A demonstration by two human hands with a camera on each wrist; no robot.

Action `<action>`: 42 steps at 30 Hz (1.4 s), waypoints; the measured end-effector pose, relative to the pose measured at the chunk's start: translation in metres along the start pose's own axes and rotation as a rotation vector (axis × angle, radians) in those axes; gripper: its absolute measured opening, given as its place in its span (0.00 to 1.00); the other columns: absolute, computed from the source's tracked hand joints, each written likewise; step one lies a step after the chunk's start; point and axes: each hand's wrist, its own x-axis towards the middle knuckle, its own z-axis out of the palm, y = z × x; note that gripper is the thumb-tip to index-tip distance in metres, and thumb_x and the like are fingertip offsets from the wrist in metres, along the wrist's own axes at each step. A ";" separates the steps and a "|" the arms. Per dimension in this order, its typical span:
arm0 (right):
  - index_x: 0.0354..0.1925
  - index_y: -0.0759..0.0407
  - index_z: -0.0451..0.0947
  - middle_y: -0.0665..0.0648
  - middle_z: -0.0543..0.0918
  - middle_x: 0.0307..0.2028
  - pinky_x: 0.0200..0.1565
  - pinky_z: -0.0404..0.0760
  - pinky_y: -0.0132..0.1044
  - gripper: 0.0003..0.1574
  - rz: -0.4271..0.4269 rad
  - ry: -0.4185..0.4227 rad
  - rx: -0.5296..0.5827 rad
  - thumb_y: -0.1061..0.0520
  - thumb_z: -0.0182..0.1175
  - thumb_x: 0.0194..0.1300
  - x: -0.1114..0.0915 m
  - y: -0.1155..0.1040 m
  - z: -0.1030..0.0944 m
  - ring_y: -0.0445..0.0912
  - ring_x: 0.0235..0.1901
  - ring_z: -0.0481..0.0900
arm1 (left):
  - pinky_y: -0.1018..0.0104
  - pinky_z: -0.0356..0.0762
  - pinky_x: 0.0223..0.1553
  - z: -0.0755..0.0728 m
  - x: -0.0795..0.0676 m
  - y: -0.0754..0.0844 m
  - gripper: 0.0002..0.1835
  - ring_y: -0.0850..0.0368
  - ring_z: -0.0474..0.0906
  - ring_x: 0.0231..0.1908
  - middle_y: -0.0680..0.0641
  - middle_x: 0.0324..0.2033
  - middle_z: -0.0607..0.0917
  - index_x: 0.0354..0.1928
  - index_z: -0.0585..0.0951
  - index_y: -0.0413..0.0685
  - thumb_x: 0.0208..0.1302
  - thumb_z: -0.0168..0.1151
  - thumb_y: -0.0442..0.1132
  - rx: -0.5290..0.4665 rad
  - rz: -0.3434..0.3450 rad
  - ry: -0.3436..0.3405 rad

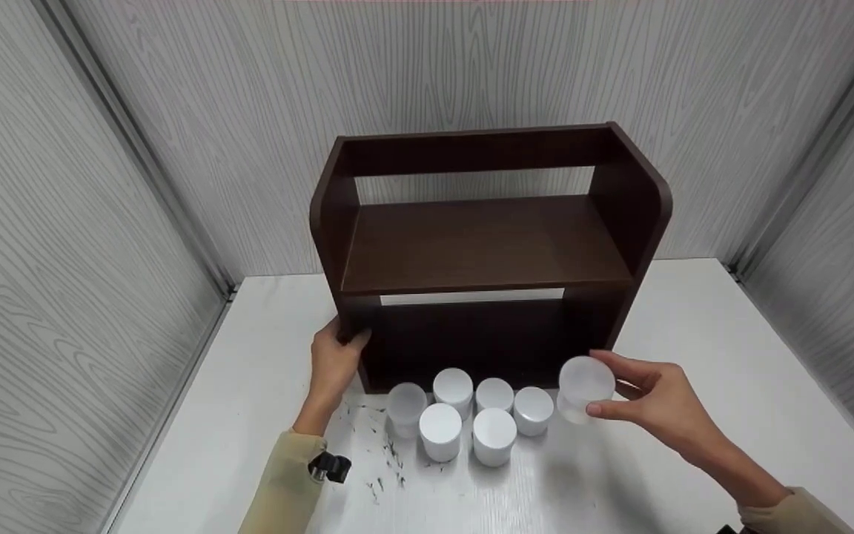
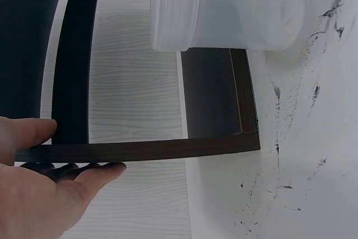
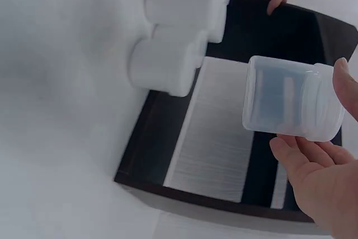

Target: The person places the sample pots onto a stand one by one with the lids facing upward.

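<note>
Right hand pinches the translucent lidded plastic jar — thumb on the near side of the lid, fingers round the far side. Jar is upright and off the table, a soft shadow on the surface below it. It sits just right of the jar group, by the lower right front corner of the dark brown two-tier wooden shelf. Right wrist view shows the clear body free of the fingers, grip up at the lid.

Left hand clamps the edge of the shelf's left side panel, lower tier level: thumb on the inner face, fingers on the outer face. Left wrist view confirms panel between thumb and fingers.

Shelf stands upright on the white table, lower tier facing the person; gaps at the back of both tiers show the pale wall behind.

Six more jars stand upright along the shelf's front edge, close together: one translucent lidded jar at the left end, then five white lidded jars — three nearer the shelf, two nearer the person. Can't tell which of them touch.

Dark scuff marks on the table front-left of the group. Grey wood-grain wall panels on three sides. Beige sleeves on both arms, black device at the left wrist.
</note>
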 end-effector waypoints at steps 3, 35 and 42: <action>0.68 0.73 0.75 0.68 0.78 0.66 0.54 0.83 0.39 0.46 -0.020 0.007 0.001 0.71 0.80 0.51 0.000 -0.016 0.005 0.42 0.57 0.84 | 0.47 0.76 0.63 0.000 0.000 0.000 0.28 0.40 0.78 0.64 0.33 0.63 0.81 0.72 0.73 0.33 0.74 0.63 0.34 0.007 -0.006 0.002; 0.66 0.68 0.79 0.58 0.90 0.50 0.49 0.86 0.39 0.45 -0.159 0.019 0.037 0.71 0.81 0.50 0.067 -0.154 0.042 0.49 0.46 0.90 | 0.46 0.76 0.63 0.001 -0.002 0.002 0.25 0.38 0.79 0.62 0.32 0.59 0.83 0.68 0.76 0.30 0.75 0.62 0.36 0.071 -0.024 0.031; 0.67 0.67 0.79 0.61 0.89 0.53 0.49 0.87 0.40 0.46 -0.183 0.020 0.038 0.67 0.83 0.49 0.100 -0.168 0.058 0.51 0.48 0.90 | 0.44 0.76 0.63 0.001 -0.003 0.002 0.23 0.37 0.79 0.61 0.31 0.59 0.83 0.66 0.77 0.30 0.74 0.61 0.33 0.099 -0.017 0.030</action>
